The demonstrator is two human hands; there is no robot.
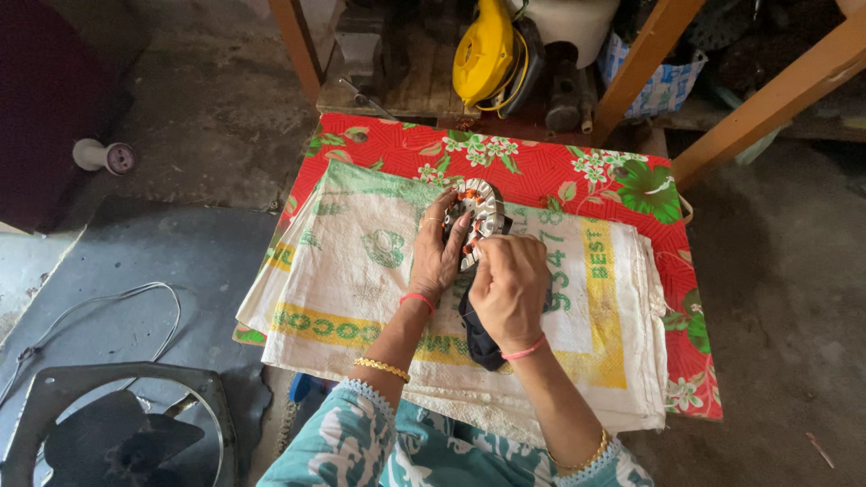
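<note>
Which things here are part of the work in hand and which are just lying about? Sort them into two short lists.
In the work:
- left hand
- right hand
- motor stator, round with slotted metal teeth, held on edge by both hands
- black cloth under the hands
- woven sack as work surface

Lying about:
- exhaust fan
- yellow blower
- white wire
- floral red cloth

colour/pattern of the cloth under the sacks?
Red cloth with green leaves and white flowers, clearest in the head view along its far edge.
</note>
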